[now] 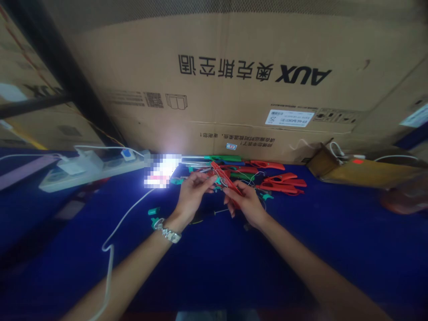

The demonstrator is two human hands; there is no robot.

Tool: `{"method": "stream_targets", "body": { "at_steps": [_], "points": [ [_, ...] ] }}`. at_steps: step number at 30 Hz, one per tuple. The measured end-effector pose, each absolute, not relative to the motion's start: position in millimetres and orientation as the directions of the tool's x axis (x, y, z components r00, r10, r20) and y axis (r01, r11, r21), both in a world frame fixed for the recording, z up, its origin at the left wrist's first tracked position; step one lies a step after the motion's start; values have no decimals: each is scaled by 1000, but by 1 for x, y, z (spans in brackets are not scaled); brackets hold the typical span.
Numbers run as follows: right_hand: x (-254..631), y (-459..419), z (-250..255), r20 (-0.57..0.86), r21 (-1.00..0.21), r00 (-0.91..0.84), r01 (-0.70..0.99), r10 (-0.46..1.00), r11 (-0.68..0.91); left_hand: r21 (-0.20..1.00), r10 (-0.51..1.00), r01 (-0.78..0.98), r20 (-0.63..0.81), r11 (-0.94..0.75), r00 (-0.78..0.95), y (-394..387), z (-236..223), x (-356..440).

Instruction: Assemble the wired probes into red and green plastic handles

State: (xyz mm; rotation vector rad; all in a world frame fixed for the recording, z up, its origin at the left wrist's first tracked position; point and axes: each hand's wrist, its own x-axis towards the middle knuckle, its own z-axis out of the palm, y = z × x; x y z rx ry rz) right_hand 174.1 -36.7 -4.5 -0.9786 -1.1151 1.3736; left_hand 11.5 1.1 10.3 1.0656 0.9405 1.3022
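Note:
My right hand [245, 200] is closed around a red plastic handle [230, 183], which looks like the grip of a long-necked gas lighter. It is tilted, with its far end up and to the left. My left hand [196, 189] pinches a small green plastic part [218, 180] against the handle's side; thin white wire runs beside it. Behind my hands lie several red lighter handles [282, 183] and a green handle [230, 158], some with metal tubes [194, 159]. Closer to me, a green piece [154, 211] lies by my left wrist. My fingers partly hide the held parts.
A large cardboard box [220, 102] stands behind the blue tabletop [214, 276]. At left are a white power strip [100, 167], a glowing, pixelated screen [162, 171] and a white cable [110, 254]. An open yellowish box [364, 171] stands at right. A thin metal shaft [221, 211] lies below my hands.

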Motion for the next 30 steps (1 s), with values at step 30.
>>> {"method": "stream_targets", "body": {
  "at_steps": [30],
  "points": [
    [173, -35, -2, 11, -970, -31, -241, 999, 4, 943, 986, -288, 158, -167, -54, -8, 10, 17]
  ]
}}
